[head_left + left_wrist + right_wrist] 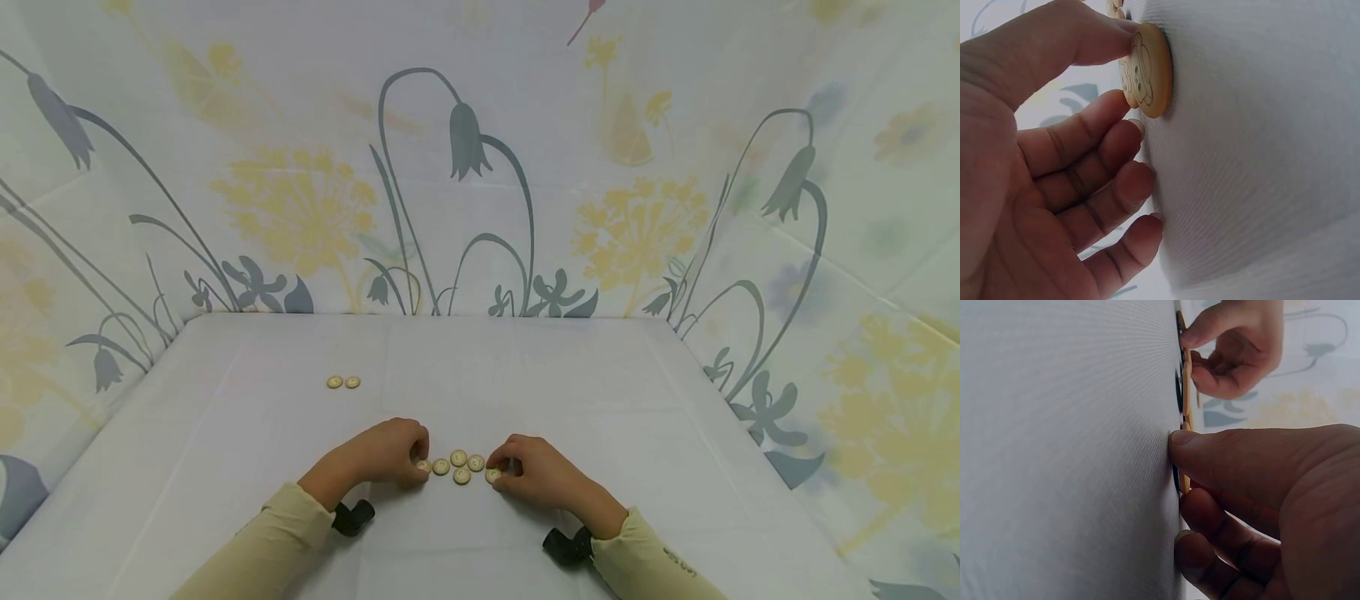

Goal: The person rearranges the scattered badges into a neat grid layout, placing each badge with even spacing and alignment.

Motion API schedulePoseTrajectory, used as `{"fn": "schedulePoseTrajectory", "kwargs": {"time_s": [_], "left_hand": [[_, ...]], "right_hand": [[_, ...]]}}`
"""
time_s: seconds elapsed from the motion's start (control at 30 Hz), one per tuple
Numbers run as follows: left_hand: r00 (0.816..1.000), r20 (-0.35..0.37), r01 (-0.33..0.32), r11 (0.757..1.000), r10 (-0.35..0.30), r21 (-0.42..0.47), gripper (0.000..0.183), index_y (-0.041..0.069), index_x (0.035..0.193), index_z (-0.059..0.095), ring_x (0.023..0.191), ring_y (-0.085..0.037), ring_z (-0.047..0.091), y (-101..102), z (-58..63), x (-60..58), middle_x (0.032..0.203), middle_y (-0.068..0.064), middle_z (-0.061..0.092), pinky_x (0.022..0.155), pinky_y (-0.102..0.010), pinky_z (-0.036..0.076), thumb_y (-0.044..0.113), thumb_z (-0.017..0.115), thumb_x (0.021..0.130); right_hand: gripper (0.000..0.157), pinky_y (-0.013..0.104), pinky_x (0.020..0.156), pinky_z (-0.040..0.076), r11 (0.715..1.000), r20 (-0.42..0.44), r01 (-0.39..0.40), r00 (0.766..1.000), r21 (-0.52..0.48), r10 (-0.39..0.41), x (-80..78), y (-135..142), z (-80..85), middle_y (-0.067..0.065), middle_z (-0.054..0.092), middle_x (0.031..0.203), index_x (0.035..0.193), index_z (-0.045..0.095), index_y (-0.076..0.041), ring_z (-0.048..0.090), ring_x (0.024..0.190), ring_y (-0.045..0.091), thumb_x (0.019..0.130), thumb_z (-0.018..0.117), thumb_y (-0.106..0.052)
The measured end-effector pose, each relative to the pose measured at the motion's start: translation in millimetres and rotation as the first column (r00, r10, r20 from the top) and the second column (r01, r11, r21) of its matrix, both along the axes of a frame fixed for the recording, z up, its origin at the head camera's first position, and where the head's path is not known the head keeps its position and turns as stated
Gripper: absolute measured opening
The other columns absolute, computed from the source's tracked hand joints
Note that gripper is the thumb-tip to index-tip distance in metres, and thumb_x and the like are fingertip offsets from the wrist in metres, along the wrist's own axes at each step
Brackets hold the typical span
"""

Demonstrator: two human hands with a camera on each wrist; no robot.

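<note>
Several round, pale wooden discs (458, 457) lie in a tight cluster on the white-covered table. At the cluster's left end my left hand (390, 452) holds one wooden disc (1152, 70) between thumb and index finger; a line drawing shows on its face, and its edge lies close to the cloth. My right hand (542, 472) pinches another wooden disc (492, 475) at the right end, its thumb (1194, 447) low against the cloth. That disc shows nearly edge-on in the right wrist view, partly covered by the thumb.
Farther back on the left, two more discs (343, 382) lie side by side on the table (525, 367). A flower-printed curtain (480, 233) rises behind the table and along both sides. Black devices (567, 547) sit at both wrists, by the sleeve cuffs.
</note>
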State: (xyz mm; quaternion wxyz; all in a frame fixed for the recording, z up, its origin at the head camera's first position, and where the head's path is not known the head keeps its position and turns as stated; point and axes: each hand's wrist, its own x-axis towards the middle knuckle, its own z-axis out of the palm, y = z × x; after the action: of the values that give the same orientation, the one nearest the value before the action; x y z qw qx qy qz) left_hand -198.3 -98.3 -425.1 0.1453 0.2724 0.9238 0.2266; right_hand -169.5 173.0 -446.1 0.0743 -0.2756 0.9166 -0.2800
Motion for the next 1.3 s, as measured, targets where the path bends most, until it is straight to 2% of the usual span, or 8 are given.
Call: {"fn": "schedulePoseTrajectory", "kwargs": {"time_s": [0.23, 0.5, 1.1, 1.3], "left_hand": [[1.000, -0.013, 0.000, 1.000, 0.001, 0.027, 0.011, 0.014, 0.082, 0.061, 0.071, -0.013, 0.049, -1.6, -2.1, -4.4, 0.076, 0.004, 0.054, 0.064, -0.030, 0.042, 0.017, 0.070, 0.076], [1.000, 0.002, -0.027, 0.998, 0.027, 0.053, 0.013, 0.014, 0.085, 0.061, 0.071, -0.013, 0.051, -1.9, 0.0, -8.0, 0.079, 0.005, 0.058, 0.065, -0.031, 0.043, 0.017, 0.072, 0.079], [0.996, -0.053, -0.077, 0.997, 0.078, 0.025, 0.010, 0.015, 0.088, 0.066, 0.075, -0.010, 0.052, -8.8, 1.8, -15.9, 0.086, 0.005, 0.064, 0.072, -0.031, 0.046, 0.017, 0.073, 0.081], [0.991, -0.069, -0.119, 0.993, 0.119, 0.001, 0.009, 0.015, 0.091, 0.067, 0.078, -0.010, 0.053, -13.4, 0.1, -20.3, 0.090, 0.004, 0.065, 0.075, -0.033, 0.047, 0.019, 0.072, 0.084]], "right_hand": [[0.019, 0.020, 0.066, 0.042, 1.000, -0.005, -0.005, 1.000, -0.003, 0.005, 0.3, 0.4, 2.0, -0.010, 0.060, 0.090, 0.104, 0.072, -0.017, 0.048, 0.073, 0.001, 0.085, 0.073, -0.019], [0.019, 0.020, 0.067, 0.042, 1.000, -0.009, -0.007, 1.000, 0.004, 0.007, -0.6, 1.4, 0.8, -0.011, 0.060, 0.091, 0.104, 0.072, -0.018, 0.048, 0.074, 0.000, 0.085, 0.073, -0.020], [0.020, 0.020, 0.068, 0.043, 1.000, 0.011, -0.004, 1.000, -0.003, 0.004, -0.5, 1.1, 1.2, -0.010, 0.060, 0.091, 0.105, 0.072, -0.017, 0.049, 0.075, 0.001, 0.084, 0.074, -0.019], [0.020, 0.020, 0.066, 0.042, 1.000, 0.006, 0.003, 1.000, 0.003, -0.003, 0.3, 0.3, 0.6, -0.010, 0.060, 0.090, 0.104, 0.072, -0.017, 0.048, 0.072, 0.001, 0.084, 0.074, -0.020]]}}
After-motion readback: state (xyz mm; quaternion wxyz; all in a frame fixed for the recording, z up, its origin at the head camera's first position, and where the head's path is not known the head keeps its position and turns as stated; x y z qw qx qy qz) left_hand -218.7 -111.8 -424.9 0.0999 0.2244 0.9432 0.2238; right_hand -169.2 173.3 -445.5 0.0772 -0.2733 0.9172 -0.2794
